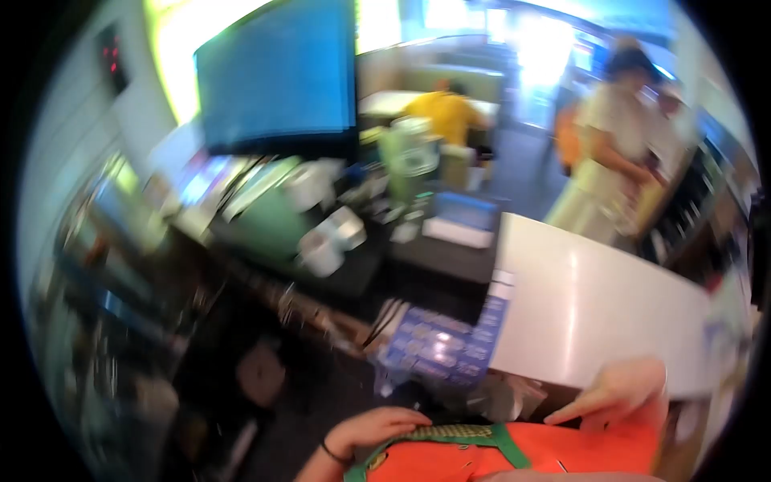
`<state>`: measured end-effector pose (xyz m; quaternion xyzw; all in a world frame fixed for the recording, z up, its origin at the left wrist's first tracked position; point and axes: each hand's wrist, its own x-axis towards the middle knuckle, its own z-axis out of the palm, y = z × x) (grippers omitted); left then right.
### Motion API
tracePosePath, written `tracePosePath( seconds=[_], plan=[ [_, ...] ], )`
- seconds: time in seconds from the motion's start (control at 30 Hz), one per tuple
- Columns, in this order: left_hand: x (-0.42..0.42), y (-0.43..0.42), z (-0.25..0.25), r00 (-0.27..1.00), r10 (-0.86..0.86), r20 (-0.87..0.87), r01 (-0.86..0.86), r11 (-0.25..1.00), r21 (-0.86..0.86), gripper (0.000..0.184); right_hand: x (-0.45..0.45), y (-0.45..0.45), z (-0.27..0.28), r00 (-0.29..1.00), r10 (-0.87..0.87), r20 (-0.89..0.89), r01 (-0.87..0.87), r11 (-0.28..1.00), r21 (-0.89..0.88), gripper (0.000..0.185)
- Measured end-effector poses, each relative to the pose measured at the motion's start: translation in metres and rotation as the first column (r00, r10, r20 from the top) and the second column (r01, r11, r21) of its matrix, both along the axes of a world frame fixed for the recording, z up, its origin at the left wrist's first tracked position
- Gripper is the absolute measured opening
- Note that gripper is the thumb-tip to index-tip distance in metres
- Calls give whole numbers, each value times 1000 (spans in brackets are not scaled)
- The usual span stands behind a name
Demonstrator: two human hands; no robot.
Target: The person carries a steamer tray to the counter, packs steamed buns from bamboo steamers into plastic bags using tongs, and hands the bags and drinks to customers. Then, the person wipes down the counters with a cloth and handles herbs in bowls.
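My left hand (376,427), with a dark band at the wrist, lies at the green-trimmed edge of an orange garment (582,447) on my body. Its fingers are stretched out and rest flat, holding nothing I can see. At the lower right my right hand (622,392) is over the same garment, beside the near edge of the white counter (598,301). One finger points left, apart from the rest, and nothing shows in it. Just ahead of both hands, a blue printed sheet (442,341) hangs at the counter's end. The picture is smeared by motion.
A large monitor (277,80) stands at the upper left, with white paper rolls (321,249) below it. A dark box with a white front (458,229) sits near the counter. A person in pale clothes (606,136) stands beyond; another in yellow (446,112) sits further back.
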<state>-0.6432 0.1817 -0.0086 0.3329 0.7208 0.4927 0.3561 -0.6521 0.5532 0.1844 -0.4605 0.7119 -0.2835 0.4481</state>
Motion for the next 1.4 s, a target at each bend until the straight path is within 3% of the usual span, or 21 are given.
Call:
tracePosePath(
  seconds=[0.03, 0.07, 0.1, 0.13, 0.17, 0.3, 0.37, 0.47, 0.53, 0.6, 0.63, 0.73, 0.77, 0.87, 0.93, 1.07, 1.13, 1.17, 1.27, 1.33, 1.4],
  plan=[
    [2, -2, -8, 999, -21, 41, 20, 1000, 22, 30, -2, 3, -6, 1000, 1, 10, -2, 997, 83, 56],
    [-2, -2, -17, 998, -51, 28, 48, 995, 91, 29, -6, 8, -21, 1000, 26, -12, -26, 999, 30, 55],
    [-3, -3, -21, 998, -52, 46, 47, 993, 112, 29, -2, 13, -44, 996, -84, 18, 80, 984, 158, 44],
    [-8, -4, -28, 996, -87, 36, 82, 990, 119, 29, 9, -4, -38, 976, -170, -134, 191, 968, 161, 43],
    [-10, -8, -37, 994, -102, 26, 94, 972, 213, 29, 48, -40, -11, 783, -548, -293, 619, 728, 293, 43],
    [-24, -34, -41, 992, -124, 6, 120, 967, 226, 29, 23, -44, -63, 917, -370, -148, 396, 813, 426, 46],
    [-39, -57, -46, 984, -176, 17, 168, 961, 218, 30, 26, -60, -75, 819, -574, -22, 534, 748, 394, 47],
    [-57, -115, -48, 977, -213, 22, 200, 944, 262, 31, 19, -125, -78, 743, -663, 93, 616, 732, 292, 44],
    [-69, -165, -59, 983, -181, -9, 178, 954, 239, 31, -5, -190, -72, 775, -624, 100, 590, 771, 239, 43],
    [-80, -211, -60, 983, -181, 22, 175, 968, 178, 30, -26, -255, -67, 919, -393, -34, 392, 898, 198, 43],
    [-84, -231, -64, 987, -160, 26, 153, 972, 177, 30, -34, -267, -86, 919, -381, 96, 371, 922, 108, 44],
    [-94, -277, -66, 972, -221, 77, 212, 971, 110, 29, -48, -316, -93, 927, -353, 124, 346, 935, 76, 42],
    [-97, -287, -67, 970, -230, 84, 221, 970, 104, 29, -46, -329, -94, 901, -429, 68, 430, 903, -2, 43],
    [-109, -301, -56, 952, -301, 52, 301, 954, 12, 30, -31, -364, -104, 712, -657, 247, 696, 708, -124, 42],
    [-116, -297, -51, 944, -325, 53, 320, 944, 84, 31, -22, -385, -114, 601, -699, 388, 791, 591, -158, 40],
    [-115, -268, -53, 886, -464, 16, 453, 872, 186, 32, 2, -419, -111, 387, -800, 458, 918, 379, -113, 34],
    [-105, -253, -53, 842, -534, 76, 514, 837, 188, 33, 23, -426, -122, 148, -822, 549, 989, 127, -75, 28],
    [-102, -248, -48, 800, -582, 144, 555, 810, 189, 35, 34, -431, -121, 83, -811, 579, 997, 69, -47, 25],
    [-95, -237, -48, 669, -718, 191, 720, 690, 71, 39, 72, -439, -150, 124, -698, 705, 989, 33, -141, 19],
    [-85, -224, -39, 533, -792, 296, 802, 585, 120, 41, 92, -444, -154, 216, -783, 583, 967, 88, -240, 15],
    [-78, -210, -20, 495, -849, 184, 861, 508, 28, 45, 113, -461, -142, 129, -947, 293, 954, 37, -299, 17]
  ],
)
